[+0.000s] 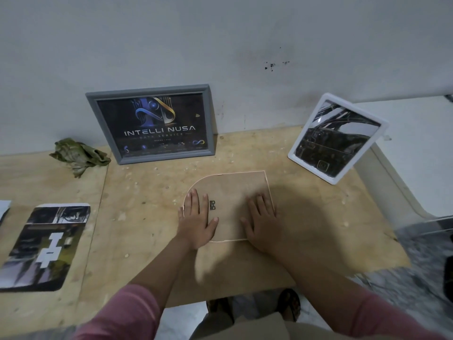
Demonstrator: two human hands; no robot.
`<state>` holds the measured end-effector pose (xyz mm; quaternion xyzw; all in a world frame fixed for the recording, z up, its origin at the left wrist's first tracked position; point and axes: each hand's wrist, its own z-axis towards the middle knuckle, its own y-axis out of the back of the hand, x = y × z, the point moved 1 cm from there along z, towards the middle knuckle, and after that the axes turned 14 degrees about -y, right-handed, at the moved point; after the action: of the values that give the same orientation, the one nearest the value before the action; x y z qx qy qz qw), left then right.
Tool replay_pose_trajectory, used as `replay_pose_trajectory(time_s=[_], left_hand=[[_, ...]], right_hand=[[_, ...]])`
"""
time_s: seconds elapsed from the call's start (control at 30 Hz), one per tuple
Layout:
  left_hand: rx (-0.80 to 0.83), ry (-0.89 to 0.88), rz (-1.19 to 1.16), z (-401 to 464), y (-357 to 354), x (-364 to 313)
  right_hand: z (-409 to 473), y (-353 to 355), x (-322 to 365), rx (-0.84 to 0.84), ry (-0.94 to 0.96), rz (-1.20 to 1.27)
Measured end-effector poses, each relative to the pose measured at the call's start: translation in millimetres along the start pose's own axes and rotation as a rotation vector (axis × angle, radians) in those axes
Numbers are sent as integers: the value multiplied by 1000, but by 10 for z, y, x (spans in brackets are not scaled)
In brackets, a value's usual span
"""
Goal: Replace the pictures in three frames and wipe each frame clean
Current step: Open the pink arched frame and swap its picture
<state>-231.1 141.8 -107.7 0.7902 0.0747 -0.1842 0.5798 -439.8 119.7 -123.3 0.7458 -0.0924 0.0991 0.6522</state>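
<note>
plywood bench: both hands, left [197, 218] and right [261, 220], spread flat on a face-down frame [232, 190]; two frames look refilled, wiping apparently pending

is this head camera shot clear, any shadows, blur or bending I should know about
Head view: mostly sharp at centre; a soft shadow falls right of the right hand over the table; edges smear, lower right worst; wide-angle bends the table edge; white frame glass shows reflections.
</note>
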Motion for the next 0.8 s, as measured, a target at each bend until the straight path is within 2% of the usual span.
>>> replay_pose_trajectory(time_s=[0.07, 0.17, 0.23, 0.3, 0.4, 0.53, 0.63, 0.73, 0.8], left_hand=[[9, 3, -119, -31, 83, 32], [-245, 117, -247, -114, 73, 54], [-414, 232, -316, -143, 28, 25], [-508, 296, -334, -126, 38, -40], [-601, 451, -486, -91, 239, -158], [-579, 712, -800, 27, 406, -87], [-537, 730, -1024, 149, 454, -11], [-398, 685, -907, 186, 521, -31], [-329, 656, -789, 197, 540, -32]], right_hand=[[-4, 31, 3, 14, -8, -6], [-21, 112, -15, -6, 30, -37], [-109, 143, 32, -11, 222, -80], [-204, 124, 124, 18, 435, -179], [-265, 47, 265, 95, 503, -276], [-312, 5, 413, 92, 425, -329], [-332, -20, 468, 87, 387, -367], [-348, -40, 508, 92, 358, -362], [-383, -14, 529, 36, 397, -347]])
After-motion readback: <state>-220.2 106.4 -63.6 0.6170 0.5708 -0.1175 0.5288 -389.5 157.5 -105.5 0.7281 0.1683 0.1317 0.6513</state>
